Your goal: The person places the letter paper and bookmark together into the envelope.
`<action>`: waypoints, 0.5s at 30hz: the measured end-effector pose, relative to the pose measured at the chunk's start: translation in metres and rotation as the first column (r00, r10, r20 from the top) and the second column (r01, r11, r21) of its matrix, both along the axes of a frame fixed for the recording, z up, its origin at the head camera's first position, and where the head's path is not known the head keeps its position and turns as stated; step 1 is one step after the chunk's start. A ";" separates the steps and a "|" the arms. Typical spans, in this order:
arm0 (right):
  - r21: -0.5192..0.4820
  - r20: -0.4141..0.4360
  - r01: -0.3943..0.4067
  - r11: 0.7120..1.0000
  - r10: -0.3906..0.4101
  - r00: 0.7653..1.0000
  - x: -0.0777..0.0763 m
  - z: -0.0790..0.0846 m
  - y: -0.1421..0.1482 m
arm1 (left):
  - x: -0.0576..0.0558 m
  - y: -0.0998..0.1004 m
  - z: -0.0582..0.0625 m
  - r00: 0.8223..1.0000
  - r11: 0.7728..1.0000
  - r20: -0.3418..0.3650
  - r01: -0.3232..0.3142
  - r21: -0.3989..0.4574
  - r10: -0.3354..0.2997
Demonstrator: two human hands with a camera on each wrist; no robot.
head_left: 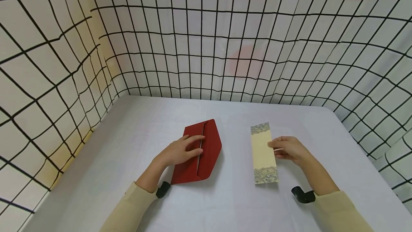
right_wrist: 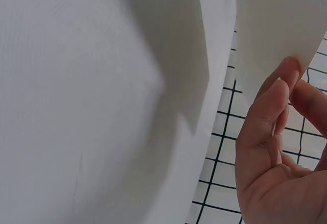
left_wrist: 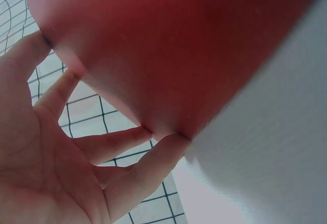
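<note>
A red envelope (head_left: 188, 169) is tilted over the table left of the middle, its pointed flap spread to the right. My left hand (head_left: 180, 150) holds it from the left side, fingertips reaching to the slit of its mouth. Up close in the left wrist view, the fingertips meet the edge of the envelope (left_wrist: 168, 55). To the right, my right hand (head_left: 289, 149) pinches a narrow cream card (head_left: 263, 149) with grey patterned bands at both ends. In the right wrist view, thumb and fingers grip the long edge of the card (right_wrist: 265, 30), which stands up off the table.
The table (head_left: 230, 199) has a white cover. Black wire mesh (head_left: 201, 38) rises along its back and both sides, with pale cloth behind. At the far right, outside the mesh, stands a white rounded object (head_left: 397, 164). Each wrist carries a small black camera (head_left: 303, 195).
</note>
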State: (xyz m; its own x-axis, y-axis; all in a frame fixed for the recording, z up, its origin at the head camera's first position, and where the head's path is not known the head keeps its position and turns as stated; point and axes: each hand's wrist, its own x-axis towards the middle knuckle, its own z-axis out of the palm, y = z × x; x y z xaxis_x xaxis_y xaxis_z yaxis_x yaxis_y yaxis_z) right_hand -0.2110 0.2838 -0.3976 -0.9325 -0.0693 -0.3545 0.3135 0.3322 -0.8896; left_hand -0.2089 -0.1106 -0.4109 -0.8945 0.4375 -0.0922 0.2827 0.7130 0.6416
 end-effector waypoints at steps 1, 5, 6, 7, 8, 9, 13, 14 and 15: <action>-0.008 -0.007 -0.004 1.000 0.003 1.000 0.001 0.001 -0.001 | 0.000 0.000 0.000 1.000 1.000 0.000 0.000 0.000 0.000; -0.040 -0.038 -0.019 0.999 0.018 0.999 0.002 0.005 -0.006 | 0.000 0.000 -0.001 1.000 1.000 -0.002 -0.001 -0.003 0.001; -0.044 -0.042 -0.022 0.999 0.020 0.999 0.003 0.005 -0.008 | 0.000 0.000 -0.001 1.000 1.000 -0.002 -0.001 -0.005 0.001; -0.048 -0.046 -0.026 0.998 0.024 0.999 0.003 0.006 -0.009 | -0.001 0.000 -0.001 1.000 1.000 -0.003 -0.001 -0.007 0.001; -0.053 -0.050 -0.028 0.998 0.026 0.998 0.004 0.007 -0.010 | -0.001 0.000 -0.002 1.000 1.000 -0.003 0.000 -0.009 0.000; -0.055 -0.054 -0.034 0.998 0.031 0.998 0.005 0.009 -0.012 | -0.001 -0.001 -0.002 1.000 1.000 -0.003 0.000 -0.011 0.000; -0.076 -0.065 -0.035 0.996 0.030 0.997 0.007 0.013 -0.020 | -0.001 0.000 -0.002 1.000 1.000 -0.001 0.000 -0.011 -0.001; -0.082 -0.068 -0.034 0.996 0.029 0.997 0.008 0.014 -0.022 | -0.001 0.000 -0.002 1.000 1.000 0.000 0.000 -0.010 0.000; -0.088 -0.073 -0.036 0.995 0.029 0.997 0.009 0.016 -0.024 | -0.001 0.000 -0.002 1.000 1.000 0.000 0.000 -0.010 0.000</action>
